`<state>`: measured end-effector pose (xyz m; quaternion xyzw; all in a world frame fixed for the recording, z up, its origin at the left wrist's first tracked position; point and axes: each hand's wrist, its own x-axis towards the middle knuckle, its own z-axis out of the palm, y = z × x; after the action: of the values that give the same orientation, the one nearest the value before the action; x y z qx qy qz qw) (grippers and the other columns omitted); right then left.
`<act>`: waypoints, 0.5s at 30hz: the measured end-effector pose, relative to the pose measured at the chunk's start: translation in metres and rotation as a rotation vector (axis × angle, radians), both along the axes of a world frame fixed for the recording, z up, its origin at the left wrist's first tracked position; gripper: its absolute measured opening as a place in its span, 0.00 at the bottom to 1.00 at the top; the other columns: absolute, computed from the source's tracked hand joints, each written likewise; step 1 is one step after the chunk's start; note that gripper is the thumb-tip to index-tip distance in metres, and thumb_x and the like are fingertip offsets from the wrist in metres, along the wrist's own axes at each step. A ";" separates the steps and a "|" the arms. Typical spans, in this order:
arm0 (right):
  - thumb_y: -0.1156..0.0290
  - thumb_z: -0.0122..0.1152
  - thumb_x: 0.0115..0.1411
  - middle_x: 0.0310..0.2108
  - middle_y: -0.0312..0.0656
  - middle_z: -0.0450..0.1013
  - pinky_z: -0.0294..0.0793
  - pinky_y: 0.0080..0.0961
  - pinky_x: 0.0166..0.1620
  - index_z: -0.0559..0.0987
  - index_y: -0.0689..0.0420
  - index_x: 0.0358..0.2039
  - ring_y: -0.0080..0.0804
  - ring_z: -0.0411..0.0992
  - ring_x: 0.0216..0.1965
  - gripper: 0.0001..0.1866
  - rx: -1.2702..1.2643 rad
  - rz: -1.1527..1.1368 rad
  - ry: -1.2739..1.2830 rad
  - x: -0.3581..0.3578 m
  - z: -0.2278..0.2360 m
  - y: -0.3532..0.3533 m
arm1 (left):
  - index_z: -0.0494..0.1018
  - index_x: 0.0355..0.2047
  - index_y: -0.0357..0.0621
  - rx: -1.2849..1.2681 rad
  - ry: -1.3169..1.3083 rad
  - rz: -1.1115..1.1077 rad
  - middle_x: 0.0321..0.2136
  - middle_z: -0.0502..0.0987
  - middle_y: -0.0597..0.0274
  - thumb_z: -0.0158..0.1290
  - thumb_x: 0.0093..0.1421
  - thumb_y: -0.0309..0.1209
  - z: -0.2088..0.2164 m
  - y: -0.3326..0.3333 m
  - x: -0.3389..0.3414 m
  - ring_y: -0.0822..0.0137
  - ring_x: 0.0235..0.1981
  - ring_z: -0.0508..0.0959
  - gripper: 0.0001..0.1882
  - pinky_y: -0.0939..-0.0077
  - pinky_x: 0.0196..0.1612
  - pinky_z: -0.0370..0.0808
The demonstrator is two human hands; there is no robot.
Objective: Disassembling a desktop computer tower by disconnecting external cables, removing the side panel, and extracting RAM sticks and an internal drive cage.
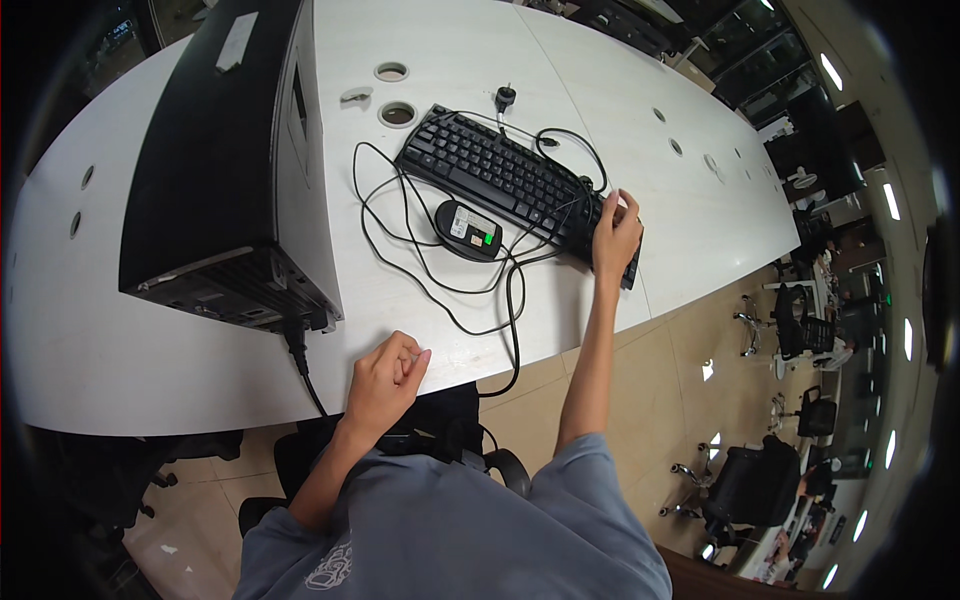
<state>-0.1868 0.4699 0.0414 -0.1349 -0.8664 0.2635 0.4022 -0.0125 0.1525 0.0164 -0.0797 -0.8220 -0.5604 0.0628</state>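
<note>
A black keyboard (490, 165) lies slanted across the white table, with loops of black cable (450, 318) over and around it. My right hand (618, 238) is over its right end with the fingers bent in, close to the cables; whatever lies between the fingers is hidden. Just below the keyboard, a black mouse (470, 230) rests upside down, its label and a green sticker facing up. Near the table's front edge my left hand (385, 378) is loosely curled, thumb against fingers, and shows nothing in it. A black power plug (505, 98) sits beyond the keyboard.
A black computer tower (215, 150) stands on the left, a power cord (300, 360) running from it over the edge. Round cable holes (398, 114) pierce the white table (400, 20). Office chairs (757, 480) stand on the tiled floor to the right.
</note>
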 end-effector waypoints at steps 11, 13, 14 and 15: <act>0.49 0.51 0.66 0.30 0.49 0.80 0.71 0.27 0.48 0.65 0.59 0.55 0.37 0.78 0.40 0.28 -0.343 0.229 -0.350 -0.052 -0.004 0.020 | 0.70 0.29 0.36 -0.042 -0.034 -0.004 0.16 0.69 0.62 0.60 0.57 0.24 0.002 0.002 0.003 0.76 0.14 0.65 0.08 0.78 0.19 0.64; 0.43 0.42 0.67 0.31 0.56 0.78 0.73 0.33 0.46 0.74 0.52 0.50 0.49 0.77 0.40 0.27 -0.147 0.223 -0.499 -0.067 0.010 0.014 | 0.70 0.28 0.37 -0.050 -0.015 -0.010 0.16 0.69 0.62 0.60 0.57 0.24 0.000 0.002 0.002 0.75 0.14 0.65 0.08 0.78 0.19 0.64; 0.42 0.36 0.68 0.32 0.57 0.78 0.72 0.38 0.48 0.79 0.52 0.47 0.53 0.76 0.41 0.30 -0.055 0.306 -0.422 -0.080 -0.004 0.022 | 0.70 0.28 0.37 -0.042 0.001 -0.025 0.16 0.69 0.62 0.60 0.57 0.24 0.000 0.001 0.003 0.75 0.14 0.65 0.08 0.78 0.19 0.64; 0.43 0.35 0.69 0.32 0.54 0.78 0.71 0.42 0.50 0.83 0.51 0.42 0.55 0.75 0.43 0.32 -0.034 0.325 -0.510 -0.084 0.001 0.018 | 0.69 0.28 0.37 -0.027 0.008 0.002 0.15 0.68 0.63 0.59 0.57 0.23 0.000 0.001 0.002 0.76 0.14 0.63 0.08 0.79 0.19 0.62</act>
<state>-0.2712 0.4883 0.0428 -0.0632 -0.9451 0.2965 0.1220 -0.0101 0.1534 0.0165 -0.0820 -0.8294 -0.5487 0.0657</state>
